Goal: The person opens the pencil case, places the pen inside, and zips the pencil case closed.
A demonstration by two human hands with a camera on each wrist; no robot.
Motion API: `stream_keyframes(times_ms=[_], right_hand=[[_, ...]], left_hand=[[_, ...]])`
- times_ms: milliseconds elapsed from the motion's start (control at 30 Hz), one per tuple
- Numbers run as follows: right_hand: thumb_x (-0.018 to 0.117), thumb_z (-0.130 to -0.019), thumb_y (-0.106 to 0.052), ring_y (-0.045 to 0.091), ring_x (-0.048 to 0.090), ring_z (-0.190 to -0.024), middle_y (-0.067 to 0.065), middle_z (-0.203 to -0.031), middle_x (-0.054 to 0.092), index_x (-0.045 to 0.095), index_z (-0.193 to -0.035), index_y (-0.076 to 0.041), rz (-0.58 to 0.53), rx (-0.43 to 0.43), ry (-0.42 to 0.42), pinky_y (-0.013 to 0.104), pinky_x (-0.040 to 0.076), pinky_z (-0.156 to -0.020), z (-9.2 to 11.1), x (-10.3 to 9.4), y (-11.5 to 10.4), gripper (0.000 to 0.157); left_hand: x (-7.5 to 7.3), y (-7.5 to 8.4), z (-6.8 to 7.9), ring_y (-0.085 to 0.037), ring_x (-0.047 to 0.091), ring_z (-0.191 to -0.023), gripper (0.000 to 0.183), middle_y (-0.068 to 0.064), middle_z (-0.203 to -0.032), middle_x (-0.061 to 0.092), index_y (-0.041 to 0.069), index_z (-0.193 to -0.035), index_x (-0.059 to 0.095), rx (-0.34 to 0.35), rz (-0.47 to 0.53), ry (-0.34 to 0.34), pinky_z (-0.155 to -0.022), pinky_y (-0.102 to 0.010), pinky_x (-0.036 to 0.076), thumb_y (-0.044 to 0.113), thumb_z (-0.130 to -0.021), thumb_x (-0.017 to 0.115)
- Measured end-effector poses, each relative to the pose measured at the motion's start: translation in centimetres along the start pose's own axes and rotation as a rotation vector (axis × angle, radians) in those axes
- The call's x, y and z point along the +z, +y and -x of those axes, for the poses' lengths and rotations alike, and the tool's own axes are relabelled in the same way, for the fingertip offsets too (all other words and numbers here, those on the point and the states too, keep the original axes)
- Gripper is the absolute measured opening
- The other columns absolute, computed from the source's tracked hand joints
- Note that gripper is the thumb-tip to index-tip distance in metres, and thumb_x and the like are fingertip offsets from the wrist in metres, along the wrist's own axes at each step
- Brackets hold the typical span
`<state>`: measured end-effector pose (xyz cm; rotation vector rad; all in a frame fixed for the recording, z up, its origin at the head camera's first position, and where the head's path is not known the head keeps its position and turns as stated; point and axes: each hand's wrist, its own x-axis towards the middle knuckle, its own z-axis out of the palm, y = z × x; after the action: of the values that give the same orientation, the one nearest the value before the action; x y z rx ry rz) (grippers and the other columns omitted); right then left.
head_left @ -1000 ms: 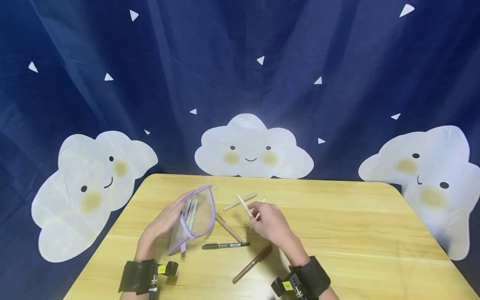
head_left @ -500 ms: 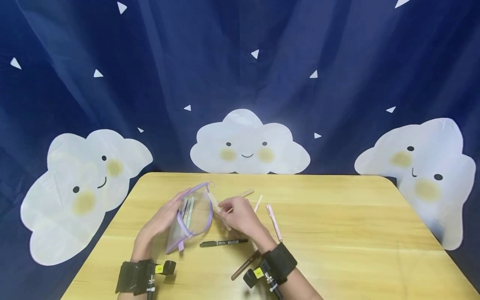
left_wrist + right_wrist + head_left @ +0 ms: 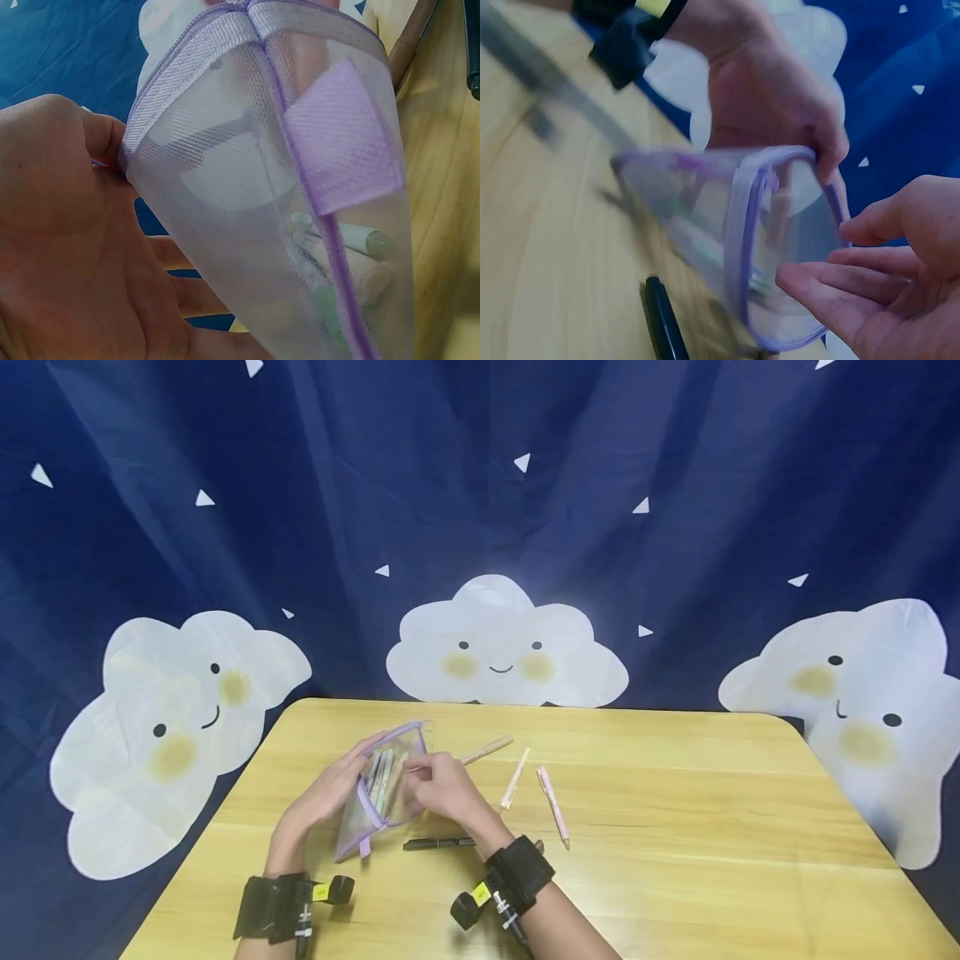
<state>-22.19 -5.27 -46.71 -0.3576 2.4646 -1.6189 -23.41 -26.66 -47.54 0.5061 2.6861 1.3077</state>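
A see-through mesh pencil pouch [image 3: 352, 835] with lilac trim stands tilted on the table, its mouth spread toward the right. My left hand [image 3: 322, 795] holds its far rim, the thumb over the edge and the fingers behind the mesh, as the left wrist view shows. Several pens [image 3: 382, 777] lie inside, pale green, white and tan. At the mouth is my right hand [image 3: 442, 787]; in the right wrist view its fingers [image 3: 832, 289] are loosely extended with nothing between them. A black marker [image 3: 437, 843] lies below the right hand, partly covered by that forearm.
On the wooden table [image 3: 712, 843], right of the pouch, lie a tan pen [image 3: 489, 748], a white pen [image 3: 516, 777] and a pink pen [image 3: 553, 807]. One end of a brown pen [image 3: 539, 846] shows beside the right wrist strap. A cloud-patterned blue curtain [image 3: 585, 543] hangs behind.
My right hand has moved left to the pouch mouth and let go of the pale pen it held; a tan pen now shows inside. The left hand keeps its hold on the pouch.
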Motion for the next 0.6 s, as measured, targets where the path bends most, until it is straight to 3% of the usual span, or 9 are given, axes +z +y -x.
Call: stream_keyframes(times_ms=[133, 300, 467, 600], right_hand=[[0.060, -0.095, -0.009, 0.023, 0.067, -0.102, 0.012, -0.115, 0.071, 0.066, -0.125, 0.001, -0.046, -0.062, -0.035, 0.034, 0.059, -0.084, 0.3, -0.5, -0.1, 0.032], [0.056, -0.095, -0.002, 0.023, 0.069, -0.096, 0.013, -0.107, 0.073, 0.068, -0.120, 0.000, -0.028, -0.134, -0.011, 0.035, 0.059, -0.084, 1.4, -3.0, -0.5, 0.027], [0.059, -0.094, -0.003, 0.019, 0.069, -0.092, 0.008, -0.100, 0.075, 0.071, -0.112, -0.004, 0.137, -0.249, -0.025, 0.034, 0.059, -0.082, 3.4, -6.7, -0.9, 0.022], [0.061, -0.093, -0.002, 0.011, 0.068, -0.088, 0.003, -0.095, 0.074, 0.073, -0.105, -0.007, 0.278, -0.339, -0.111, 0.030, 0.060, -0.077, 5.6, -9.5, -0.6, 0.018]], left_hand=[[0.0, -0.1, 0.0, -0.047, 0.030, -0.137, 0.047, -0.018, -0.157, 0.031, 0.015, -0.156, 0.031, 0.015, 0.004, 0.009, -0.104, -0.072, 0.026, 0.027, -0.111, 0.023], [0.1, -0.1, -0.1, -0.045, 0.027, -0.139, 0.047, -0.018, -0.157, 0.031, 0.014, -0.155, 0.032, 0.030, -0.010, 0.017, -0.107, -0.071, 0.022, 0.025, -0.111, 0.024], [0.0, 0.1, -0.1, -0.042, 0.024, -0.141, 0.046, -0.016, -0.158, 0.030, 0.013, -0.155, 0.032, 0.025, -0.007, 0.016, -0.111, -0.067, 0.019, 0.022, -0.110, 0.024], [0.0, 0.2, -0.1, -0.041, 0.024, -0.142, 0.046, -0.016, -0.158, 0.029, 0.013, -0.155, 0.031, 0.029, -0.005, 0.011, -0.111, -0.066, 0.019, 0.020, -0.110, 0.024]])
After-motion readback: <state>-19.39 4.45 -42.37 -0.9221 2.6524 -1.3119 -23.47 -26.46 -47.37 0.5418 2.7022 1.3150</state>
